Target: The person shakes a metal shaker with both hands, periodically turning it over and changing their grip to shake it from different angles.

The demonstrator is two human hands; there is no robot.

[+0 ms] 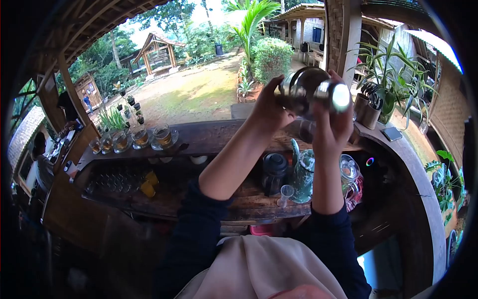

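Observation:
Raised above the counter, a shiny metal cocktail shaker (306, 82) is held sideways, somewhat blurred, its narrower end bright with glare. My left hand (273, 102) wraps round its wider part on the left. Around the narrower end on the right, the fingers of my right hand (332, 124) are closed. Beneath my hands on the counter stand a dark lidded jar (275, 172), a green-and-white patterned pitcher (302, 174) partly behind my right forearm, and a small clear measuring cup (285, 194). A glass jug (350, 172) is right of that forearm.
Several glass cups of amber drink (162, 135) on saucers line the raised ledge at left. Upturned glasses (112, 183) and yellow items (148, 185) sit on the lower counter. A phone (391, 133) lies by potted plants (371, 112) at right. A person (44, 159) is at far left.

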